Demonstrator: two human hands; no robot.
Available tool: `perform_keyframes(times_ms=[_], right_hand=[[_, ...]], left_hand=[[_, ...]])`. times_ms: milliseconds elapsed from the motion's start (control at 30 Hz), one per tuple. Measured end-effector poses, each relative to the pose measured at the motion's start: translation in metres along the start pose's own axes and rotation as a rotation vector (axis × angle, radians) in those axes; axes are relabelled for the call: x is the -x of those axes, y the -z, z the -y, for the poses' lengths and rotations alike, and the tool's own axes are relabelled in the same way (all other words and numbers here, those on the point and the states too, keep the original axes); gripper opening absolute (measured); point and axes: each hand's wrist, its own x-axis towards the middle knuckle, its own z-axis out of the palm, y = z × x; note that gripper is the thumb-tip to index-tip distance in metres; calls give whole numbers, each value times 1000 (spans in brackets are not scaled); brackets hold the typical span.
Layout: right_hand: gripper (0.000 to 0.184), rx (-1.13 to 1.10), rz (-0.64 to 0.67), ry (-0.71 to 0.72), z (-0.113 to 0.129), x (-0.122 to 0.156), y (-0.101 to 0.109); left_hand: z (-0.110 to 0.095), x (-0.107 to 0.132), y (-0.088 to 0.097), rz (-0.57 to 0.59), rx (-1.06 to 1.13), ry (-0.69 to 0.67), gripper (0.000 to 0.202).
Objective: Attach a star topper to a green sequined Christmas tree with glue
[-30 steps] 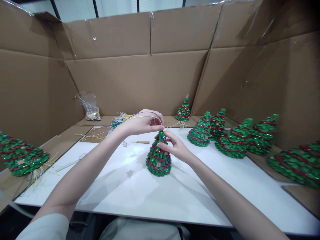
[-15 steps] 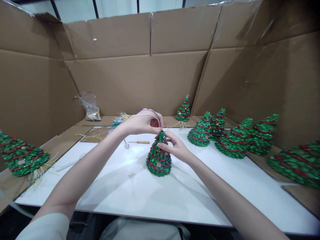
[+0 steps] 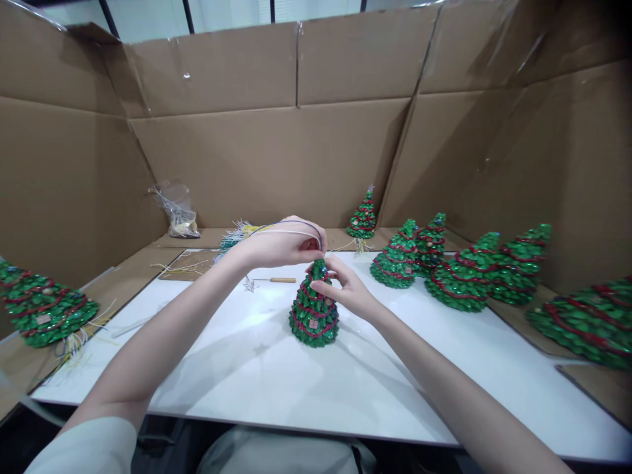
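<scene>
Shifted slightly right: your left hand (image 3: 286,245), pinching wires (image 3: 296,232) | far-left bag (image 3: 174,201): pale contents (image 3: 184,228), indistinct | tree (image 3: 314,311): tip up, axis vertical | your right hand (image 3: 349,289): clamped on tree

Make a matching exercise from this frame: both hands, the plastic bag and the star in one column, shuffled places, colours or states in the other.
1. left hand
2. right hand
3. plastic bag
4. star

A. silvery and pointed
B. cords running across its back
C. far left, near the cardboard wall
D. thumb over the front of the middle tree

Pairs: 1-B, 2-D, 3-C, 4-A
</scene>
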Motion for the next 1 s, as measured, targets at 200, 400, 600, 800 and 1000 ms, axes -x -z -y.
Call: perform_keyframes(times_ms=[200, 400, 600, 800, 1000], right_hand=[[24, 4, 1, 5, 0, 0, 1], [31, -6, 22, -44, 3, 2, -5], [32, -49, 50, -69, 1, 5, -11], [32, -20, 43, -64, 1, 5, -10], [32, -18, 39, -68, 0, 5, -11]], left_hand=[[-1, -1, 1, -2, 29, 43, 20], [1, 4, 2, -21, 175, 190, 18], [3, 5, 2, -16, 270, 145, 17], [6, 0, 3, -17, 278, 93, 11], [12, -4, -2, 11, 261, 62, 13]])
